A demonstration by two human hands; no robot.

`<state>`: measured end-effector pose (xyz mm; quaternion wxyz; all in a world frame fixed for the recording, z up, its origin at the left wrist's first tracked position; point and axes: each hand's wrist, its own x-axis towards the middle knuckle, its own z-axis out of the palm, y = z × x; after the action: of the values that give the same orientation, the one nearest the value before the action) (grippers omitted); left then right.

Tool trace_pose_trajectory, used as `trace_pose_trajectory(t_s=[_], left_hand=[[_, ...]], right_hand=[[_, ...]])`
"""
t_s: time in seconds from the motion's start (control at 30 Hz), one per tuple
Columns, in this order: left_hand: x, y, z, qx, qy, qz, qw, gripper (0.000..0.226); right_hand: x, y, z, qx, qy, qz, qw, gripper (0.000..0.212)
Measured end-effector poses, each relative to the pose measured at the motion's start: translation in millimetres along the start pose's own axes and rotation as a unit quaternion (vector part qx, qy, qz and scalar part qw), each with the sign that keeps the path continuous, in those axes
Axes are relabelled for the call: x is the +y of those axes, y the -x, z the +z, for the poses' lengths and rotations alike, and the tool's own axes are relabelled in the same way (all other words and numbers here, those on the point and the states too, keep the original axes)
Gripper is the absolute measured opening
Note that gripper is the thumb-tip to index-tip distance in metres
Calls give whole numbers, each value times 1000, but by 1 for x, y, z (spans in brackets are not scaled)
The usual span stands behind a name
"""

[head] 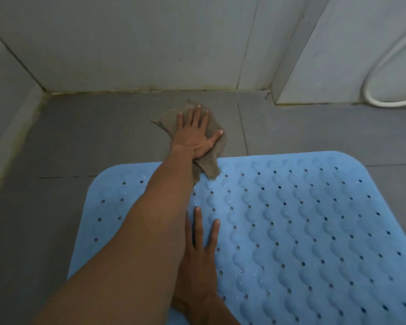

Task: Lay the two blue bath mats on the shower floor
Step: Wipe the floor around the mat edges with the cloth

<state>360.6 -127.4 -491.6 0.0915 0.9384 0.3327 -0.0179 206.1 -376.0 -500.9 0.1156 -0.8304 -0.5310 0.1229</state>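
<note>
One blue bath mat (302,231) with drain holes and wavy bumps lies flat on the grey shower floor (92,141), filling the lower right of the view. A second mat is not in view. My left hand (195,134) reaches past the mat's far edge and presses flat, fingers spread, on a brown cloth (209,164) on the floor tiles. One corner of the cloth overlaps the mat's edge. My right hand (201,245) rests palm down on the mat with its fingers apart, partly hidden under my left forearm.
White tiled walls (138,43) close the floor at the back and left, with grimy grout along the base. A wall corner juts in at the right, and a white shower hose (370,95) loops down beside it to the floor.
</note>
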Motion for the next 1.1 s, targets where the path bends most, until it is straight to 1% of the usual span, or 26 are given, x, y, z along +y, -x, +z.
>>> trace_pose_trajectory(t_s=[0.03,0.1,0.13,0.2,0.3,0.37,0.43,0.5,0.63,0.7,0.8,0.87,0.9,1.1], left_hand=[[1,0,0,0,-1,3,1000,87],[-2,-1,-1,3,-5,4,1000,86],[-1,-2,-1,2,-7,4,1000,86],[0,-2,0,1,-11,1,1000,85],[2,-2,1,1,-8,8,1000,84],[0,-3,1,1,-7,9,1000,83],[-1,-4,2,4,-19,11,1000,83],[-2,-5,4,12,-31,10,999,81],[-1,-7,8,11,-42,6,999,78],[-2,-7,8,17,-46,0,999,77],[12,-12,7,-4,-42,-25,999,77],[34,-22,5,-7,-35,-37,999,78],[49,-30,6,-5,-32,-27,999,78],[172,-84,23,-11,-25,73,997,81]], right_hand=[[0,2,-4,9,-14,4,1000,69],[10,0,-18,54,-54,19,997,68],[26,-4,-28,84,-54,39,994,66],[75,-17,-50,122,-4,101,987,65],[157,-21,-75,112,42,225,967,73],[189,-10,-79,86,60,271,957,77],[202,0,-77,52,70,280,956,78],[204,0,-75,37,68,277,958,76],[203,0,-73,63,42,274,959,75],[204,-1,-71,67,36,276,958,75],[205,-4,-72,57,34,276,959,76],[205,-5,-71,63,27,269,961,76],[205,-4,-72,71,23,269,960,76],[202,-1,-82,88,-3,258,962,72]])
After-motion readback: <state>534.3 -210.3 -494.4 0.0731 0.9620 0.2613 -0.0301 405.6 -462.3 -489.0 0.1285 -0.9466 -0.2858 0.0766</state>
